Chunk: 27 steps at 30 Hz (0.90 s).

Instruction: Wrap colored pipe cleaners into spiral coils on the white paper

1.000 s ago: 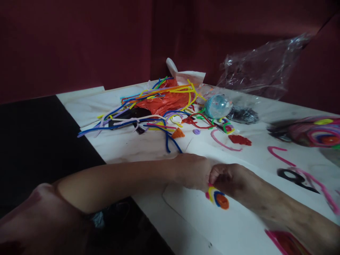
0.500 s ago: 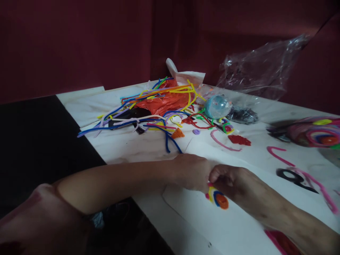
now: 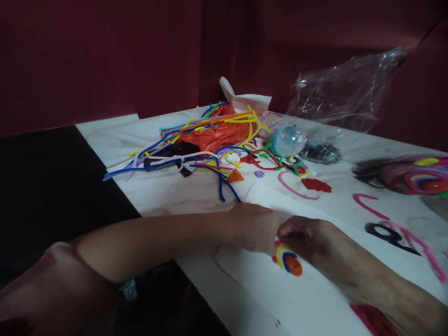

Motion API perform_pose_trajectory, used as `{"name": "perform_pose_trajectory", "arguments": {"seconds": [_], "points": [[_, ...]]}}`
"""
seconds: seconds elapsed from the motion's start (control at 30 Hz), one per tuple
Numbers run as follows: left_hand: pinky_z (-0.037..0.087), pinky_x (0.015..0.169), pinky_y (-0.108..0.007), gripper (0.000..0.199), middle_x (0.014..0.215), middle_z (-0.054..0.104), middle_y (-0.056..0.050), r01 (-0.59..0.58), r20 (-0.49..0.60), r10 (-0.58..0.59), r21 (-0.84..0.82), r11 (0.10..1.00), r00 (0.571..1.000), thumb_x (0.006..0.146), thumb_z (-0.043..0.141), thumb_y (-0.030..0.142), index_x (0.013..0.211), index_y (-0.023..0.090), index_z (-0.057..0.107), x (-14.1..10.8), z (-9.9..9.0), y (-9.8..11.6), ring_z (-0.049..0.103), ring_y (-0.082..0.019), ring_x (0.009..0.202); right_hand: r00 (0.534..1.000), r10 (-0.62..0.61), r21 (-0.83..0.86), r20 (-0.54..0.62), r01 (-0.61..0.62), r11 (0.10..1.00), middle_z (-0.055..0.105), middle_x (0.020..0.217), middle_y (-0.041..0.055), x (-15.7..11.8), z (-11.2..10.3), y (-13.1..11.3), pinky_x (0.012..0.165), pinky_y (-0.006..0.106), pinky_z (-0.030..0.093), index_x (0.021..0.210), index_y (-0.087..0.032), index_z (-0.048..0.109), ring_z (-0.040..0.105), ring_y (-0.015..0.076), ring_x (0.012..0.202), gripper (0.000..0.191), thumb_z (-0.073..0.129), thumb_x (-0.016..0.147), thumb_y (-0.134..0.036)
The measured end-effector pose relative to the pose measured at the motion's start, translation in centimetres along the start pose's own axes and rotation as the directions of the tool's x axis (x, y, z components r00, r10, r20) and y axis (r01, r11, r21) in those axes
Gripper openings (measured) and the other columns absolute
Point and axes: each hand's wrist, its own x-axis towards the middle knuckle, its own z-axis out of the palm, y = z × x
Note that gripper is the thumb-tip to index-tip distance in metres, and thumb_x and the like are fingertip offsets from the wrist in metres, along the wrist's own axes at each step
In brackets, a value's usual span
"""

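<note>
A small coiled piece (image 3: 290, 262) with an orange centre and blue, white, yellow and pink bands shows just below my two hands, over white paper (image 3: 266, 289). My right hand (image 3: 303, 235) has its thumb and finger pinched at the piece's pink upper edge. Right beside it, my left hand (image 3: 257, 228) is bent over the same spot, its fingertips hidden from view. Part of a pink and red coiled piece (image 3: 374, 319) lies under my right forearm.
Behind the hands lie fuzzy coloured stems (image 3: 164, 161), an orange-red bag (image 3: 217, 135), a clear blue-tinted ball (image 3: 287, 141) and crumpled clear plastic (image 3: 343, 88). At right are a black ring-shaped piece (image 3: 385, 233), pink strips (image 3: 369, 205) and a large multicoloured coiled object (image 3: 416, 175).
</note>
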Motion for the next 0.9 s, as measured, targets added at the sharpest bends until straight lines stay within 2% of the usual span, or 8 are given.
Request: {"name": "perform_pose_trajectory", "arguments": {"seconds": [0.1, 0.2, 0.3, 0.37, 0.43, 0.53, 0.63, 0.9], "points": [[0.042, 0.061, -0.026, 0.019, 0.080, 0.066, -0.001, -0.028, 0.005, 0.028, 0.069, 0.997, 1.000, 0.066, 0.062, 0.032, 0.082, 0.021, 0.061, 0.0, 0.0, -0.1, 0.062, -0.021, 0.081, 0.997, -0.021, -0.028, -0.080, 0.018, 0.999, 0.055, 0.070, 0.0018, -1.1, -0.5, -0.8, 0.042, 0.019, 0.040, 0.080, -0.019, 0.062, 0.052, 0.0148, 0.052, 0.034, 0.040, 0.085, -0.043], [0.039, 0.056, -0.024, 0.024, 0.087, 0.065, -0.001, -0.072, 0.008, 0.071, 0.117, 0.991, 0.997, 0.068, 0.061, 0.038, 0.086, 0.022, 0.057, -0.1, -0.1, -0.4, 0.060, -0.019, 0.079, 0.968, -0.224, -0.160, -0.110, 0.205, 0.965, 0.056, 0.085, -0.0008, -2.4, -0.1, -2.5, 0.050, 0.017, 0.046, 0.092, -0.023, 0.062, 0.056, 0.0125, 0.064, 0.027, 0.036, 0.092, -0.030], [0.037, 0.057, -0.022, 0.021, 0.090, 0.064, 0.002, -0.117, -0.020, 0.120, 0.119, 0.986, 0.993, 0.068, 0.060, 0.032, 0.086, 0.023, 0.056, -0.1, 0.0, -0.6, 0.058, -0.016, 0.081, 0.891, -0.451, -0.389, -0.052, 0.398, 0.831, 0.056, 0.090, -0.0005, -3.3, 0.8, -3.9, 0.056, 0.018, 0.051, 0.096, -0.021, 0.061, 0.058, 0.0124, 0.070, 0.032, 0.030, 0.091, -0.015], [0.037, 0.059, -0.022, 0.019, 0.090, 0.064, 0.003, -0.125, -0.030, 0.129, 0.113, 0.986, 0.991, 0.068, 0.059, 0.029, 0.086, 0.024, 0.056, -0.1, 0.1, -0.7, 0.057, -0.015, 0.082, 0.849, -0.528, -0.509, -0.008, 0.451, 0.733, 0.058, 0.089, 0.0027, -3.7, 1.4, -4.2, 0.052, 0.022, 0.052, 0.096, -0.016, 0.061, 0.059, 0.0156, 0.069, 0.034, 0.028, 0.089, -0.012], [0.036, 0.059, -0.021, 0.021, 0.089, 0.064, 0.004, -0.132, -0.018, 0.135, 0.108, 0.985, 0.991, 0.068, 0.060, 0.029, 0.088, 0.024, 0.057, -0.1, 0.1, -0.7, 0.057, -0.014, 0.081, 0.828, -0.561, -0.591, 0.015, 0.460, 0.663, 0.059, 0.088, 0.0044, -4.0, 1.8, -4.1, 0.046, 0.025, 0.052, 0.097, -0.013, 0.063, 0.060, 0.0188, 0.069, 0.037, 0.027, 0.087, -0.012], [0.034, 0.057, -0.021, 0.023, 0.088, 0.064, 0.004, -0.135, -0.004, 0.137, 0.103, 0.985, 0.991, 0.067, 0.061, 0.030, 0.090, 0.025, 0.059, -0.1, 0.1, -0.7, 0.057, -0.014, 0.081, 0.816, -0.578, -0.625, 0.022, 0.463, 0.629, 0.059, 0.090, 0.0035, -4.3, 2.2, -3.7, 0.042, 0.027, 0.052, 0.095, -0.016, 0.065, 0.061, 0.0209, 0.070, 0.039, 0.027, 0.087, -0.013], [0.033, 0.055, -0.021, 0.023, 0.089, 0.065, 0.005, -0.133, -0.026, 0.137, 0.111, 0.985, 0.990, 0.068, 0.061, 0.029, 0.090, 0.025, 0.059, -0.2, 0.1, -0.6, 0.057, -0.014, 0.080, 0.796, -0.605, -0.617, -0.003, 0.475, 0.628, 0.059, 0.092, 0.0024, -4.5, 2.3, -3.5, 0.042, 0.027, 0.053, 0.093, -0.017, 0.065, 0.061, 0.0209, 0.072, 0.041, 0.025, 0.089, -0.012], [0.033, 0.056, -0.021, 0.017, 0.087, 0.065, 0.005, -0.145, -0.025, 0.149, 0.102, 0.984, 0.989, 0.070, 0.060, 0.030, 0.086, 0.024, 0.060, -0.2, 0.1, -0.5, 0.057, -0.013, 0.080, 0.796, -0.605, -0.601, 0.001, 0.485, 0.636, 0.058, 0.096, -0.0009, -4.4, 2.3, -3.5, 0.047, 0.029, 0.055, 0.087, -0.024, 0.066, 0.060, 0.0214, 0.077, 0.048, 0.020, 0.100, -0.019]]}}
